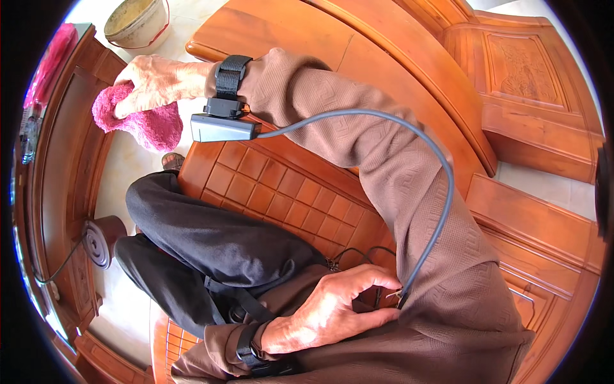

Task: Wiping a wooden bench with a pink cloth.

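Observation:
A fluffy pink cloth (158, 127) is bunched in my right hand (151, 84), which reaches out at the upper left with the thumb pressed into it. The cloth hangs above the pale floor, close to a wooden cabinet. On that wrist sit a black strap (232, 77) and a small grey box (223, 128). From the box a grey cable (431, 144) arcs along my brown sleeve. Down near my torso, my left hand (331, 309) has thumb and forefinger spread around the cable's lower end, beside the sleeve. Whether those fingertips grip anything is unclear.
A carved wooden cabinet (62, 139) runs along the left, with a pink bag (50, 67) on top. On the floor stand a stained bucket (136, 24) and a dark round bin (103, 240). Beside my legs are a wooden bench seat (268, 177) and a curved wooden table (288, 38).

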A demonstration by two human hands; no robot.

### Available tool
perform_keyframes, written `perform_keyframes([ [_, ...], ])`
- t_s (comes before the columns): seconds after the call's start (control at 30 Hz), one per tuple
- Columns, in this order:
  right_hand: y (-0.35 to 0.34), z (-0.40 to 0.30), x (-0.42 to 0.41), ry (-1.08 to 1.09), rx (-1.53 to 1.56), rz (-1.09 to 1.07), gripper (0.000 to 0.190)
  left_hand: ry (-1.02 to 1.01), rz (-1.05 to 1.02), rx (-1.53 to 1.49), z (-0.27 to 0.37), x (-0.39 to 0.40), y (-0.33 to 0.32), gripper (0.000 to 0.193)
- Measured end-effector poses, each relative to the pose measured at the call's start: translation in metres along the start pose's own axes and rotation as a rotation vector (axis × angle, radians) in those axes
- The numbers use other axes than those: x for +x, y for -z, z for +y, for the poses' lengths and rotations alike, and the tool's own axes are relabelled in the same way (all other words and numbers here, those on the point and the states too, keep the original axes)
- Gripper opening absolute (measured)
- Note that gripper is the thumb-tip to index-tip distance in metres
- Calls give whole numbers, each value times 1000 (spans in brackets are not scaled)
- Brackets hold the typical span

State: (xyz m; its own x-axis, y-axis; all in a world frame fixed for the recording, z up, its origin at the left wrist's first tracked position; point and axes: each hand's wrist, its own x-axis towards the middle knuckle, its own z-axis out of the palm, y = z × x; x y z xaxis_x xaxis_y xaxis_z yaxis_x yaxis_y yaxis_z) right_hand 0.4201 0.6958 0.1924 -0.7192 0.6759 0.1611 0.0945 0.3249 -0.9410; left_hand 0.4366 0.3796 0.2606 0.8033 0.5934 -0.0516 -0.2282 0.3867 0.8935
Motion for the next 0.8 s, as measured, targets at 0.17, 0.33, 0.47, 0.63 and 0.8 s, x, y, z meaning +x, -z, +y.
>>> perform_keyframes([
  [0.17, 1, -5, -1, -20, -49, 2, 46, -23, 38, 36, 2, 0, -1, 31],
  [0.33, 1, 4, 4, 29, -60, 47, 46, 28, 25, 11, 0, -6, 6, 30],
  [0.47, 3, 4, 4, 16, -49, 15, 46, 8, 16, 5, 3, -16, 20, 29],
  [0.63, 0, 3, 1, -14, -44, 21, 46, 73, 103, -286, 7, -28, 13, 33],
  [0.8, 3, 1, 1, -4, -42, 14, 46, 178, -6, -370, 20, -32, 11, 32],
])
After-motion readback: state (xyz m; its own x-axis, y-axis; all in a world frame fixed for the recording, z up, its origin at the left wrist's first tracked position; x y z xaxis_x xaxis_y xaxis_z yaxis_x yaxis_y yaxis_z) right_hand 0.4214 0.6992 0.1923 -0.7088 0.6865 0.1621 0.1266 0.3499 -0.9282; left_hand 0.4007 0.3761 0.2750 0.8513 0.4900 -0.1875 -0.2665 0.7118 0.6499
